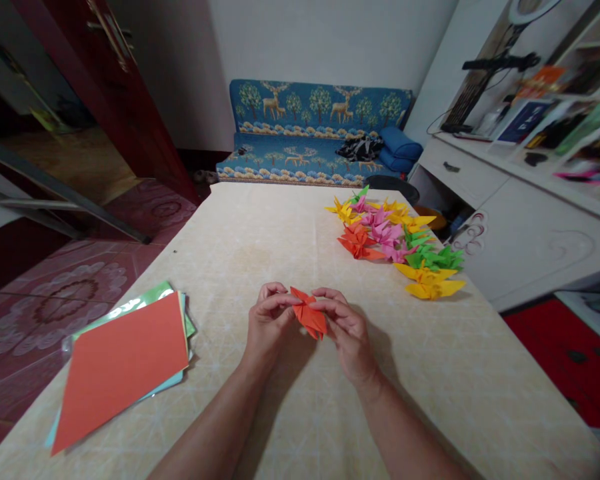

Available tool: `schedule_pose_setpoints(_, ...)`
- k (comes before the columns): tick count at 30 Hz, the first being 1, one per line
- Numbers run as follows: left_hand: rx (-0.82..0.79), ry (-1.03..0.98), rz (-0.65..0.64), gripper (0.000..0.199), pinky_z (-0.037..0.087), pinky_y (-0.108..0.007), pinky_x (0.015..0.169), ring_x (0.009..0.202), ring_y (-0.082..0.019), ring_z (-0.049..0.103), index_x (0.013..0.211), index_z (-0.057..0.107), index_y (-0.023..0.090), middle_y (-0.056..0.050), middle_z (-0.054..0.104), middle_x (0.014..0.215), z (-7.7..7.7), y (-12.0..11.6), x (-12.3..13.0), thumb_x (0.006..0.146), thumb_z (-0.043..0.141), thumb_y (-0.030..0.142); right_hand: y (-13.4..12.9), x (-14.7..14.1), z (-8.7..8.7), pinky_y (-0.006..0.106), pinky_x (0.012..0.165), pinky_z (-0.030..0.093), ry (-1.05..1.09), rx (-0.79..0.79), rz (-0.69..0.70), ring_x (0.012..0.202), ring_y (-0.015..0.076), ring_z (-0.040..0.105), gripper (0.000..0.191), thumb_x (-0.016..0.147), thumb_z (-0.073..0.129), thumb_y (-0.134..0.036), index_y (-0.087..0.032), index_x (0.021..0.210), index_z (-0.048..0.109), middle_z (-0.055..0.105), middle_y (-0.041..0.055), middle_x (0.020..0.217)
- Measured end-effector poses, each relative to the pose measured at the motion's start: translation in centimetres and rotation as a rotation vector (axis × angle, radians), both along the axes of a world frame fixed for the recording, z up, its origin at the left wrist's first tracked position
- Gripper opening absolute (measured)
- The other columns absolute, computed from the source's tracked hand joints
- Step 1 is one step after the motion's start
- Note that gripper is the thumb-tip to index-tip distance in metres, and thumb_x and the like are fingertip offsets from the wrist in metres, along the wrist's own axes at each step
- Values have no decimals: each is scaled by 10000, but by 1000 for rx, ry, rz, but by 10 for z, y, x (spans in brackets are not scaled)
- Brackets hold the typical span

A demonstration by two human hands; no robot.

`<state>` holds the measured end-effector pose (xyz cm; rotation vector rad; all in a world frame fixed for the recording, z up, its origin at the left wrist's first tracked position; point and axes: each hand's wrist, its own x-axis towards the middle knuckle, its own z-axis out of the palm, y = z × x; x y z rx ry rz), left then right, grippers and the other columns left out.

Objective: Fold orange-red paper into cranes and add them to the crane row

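Between my two hands, above the middle of the table, is an orange-red folded paper piece (pixel 310 316) with pointed petal-like flaps. My left hand (pixel 273 320) pinches it from the left with thumb and forefinger. From the right, my right hand (pixel 344 325) grips its other side, fingertips close to its centre. The tips of both thumbs are partly hidden by the paper. To the far right lie finished-looking origami pieces in several colours, among them a red one (pixel 359 241), a pink one (pixel 387 233) and a yellow one (pixel 433 283).
A stack of coloured paper with an orange-red sheet (pixel 125 363) on top lies at the table's left edge. Behind the table (pixel 250 233) stands a blue patterned sofa (pixel 300 157). A white cabinet (pixel 545 220) is on the right, a metal ladder (pixel 70 207) on the left.
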<state>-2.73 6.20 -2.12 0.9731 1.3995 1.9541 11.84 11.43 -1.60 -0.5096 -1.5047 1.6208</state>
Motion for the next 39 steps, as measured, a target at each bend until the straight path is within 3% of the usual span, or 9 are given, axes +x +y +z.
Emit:
schedule_pose_setpoints(5, -84, -6, -99, 63, 440, -226, 647, 703, -125, 539, 756, 762, 197, -27, 575, 729, 2, -2, 2, 732, 713, 228, -2, -2, 5, 284, 720, 526, -84, 79, -75, 1045, 223, 570, 124, 771, 670, -188, -242, 857, 739, 518, 87, 1158)
schedule_pose_setpoints(11, -171, -87, -258, 186, 498, -262, 690, 765, -166, 623, 936, 734, 174, -74, 681, 908, 14, -9, 7, 785, 661, 255, -3, -6, 1, 283, 663, 563, -83, 144, -225, 949, 200, 610, 159, 747, 688, -130, -255, 838, 727, 520, 67, 1093)
schedule_pose_setpoints(15, -116, 66, -325, 269, 511, -290, 764, 870, -206, 642, 1040, 702, 173, -105, 672, 1021, 17, -13, 8, 788, 666, 262, -2, -6, -3, 271, 689, 557, -97, 144, -301, 930, 182, 610, 156, 755, 665, -125, -249, 834, 718, 546, 53, 1035)
schedule_pose_setpoints(19, -83, 209, -296, 243, 511, -286, 774, 903, -207, 641, 1025, 711, 195, -104, 666, 1011, 15, -12, 8, 787, 679, 226, -3, -6, -4, 265, 695, 541, -100, 126, -322, 920, 181, 604, 118, 745, 678, -144, -235, 812, 713, 555, 48, 991)
schedule_pose_setpoints(25, -102, 219, -241, 176, 501, -270, 739, 826, -183, 653, 943, 745, 194, -86, 704, 897, 11, -9, 4, 775, 701, 219, -3, -6, 2, 254, 661, 512, -113, 141, -295, 829, 163, 612, 129, 749, 683, -155, -224, 857, 701, 580, 44, 936)
schedule_pose_setpoints(30, -148, 79, -204, 92, 501, -279, 725, 756, -178, 654, 793, 756, 171, -71, 725, 807, 11, -7, 7, 742, 730, 244, -1, -6, 0, 257, 657, 496, -174, 135, -298, 780, 158, 607, 45, 788, 657, -231, -202, 811, 683, 609, 42, 877)
schedule_pose_setpoints(34, -256, -91, -219, 144, 487, -250, 634, 625, -143, 625, 751, 745, 153, -49, 717, 706, 14, -7, 10, 718, 748, 293, 1, -5, -4, 245, 596, 467, -228, 13, -290, 662, 141, 575, 139, 790, 660, -316, -182, 757, 640, 612, 21, 738)
schedule_pose_setpoints(39, -287, -98, -260, 200, 447, -230, 564, 547, -118, 570, 714, 725, 140, -31, 660, 603, 14, -7, 12, 745, 720, 337, 1, -5, -4, 245, 582, 447, -250, -57, -276, 615, 138, 556, 207, 789, 652, -370, -176, 719, 634, 620, 11, 663)
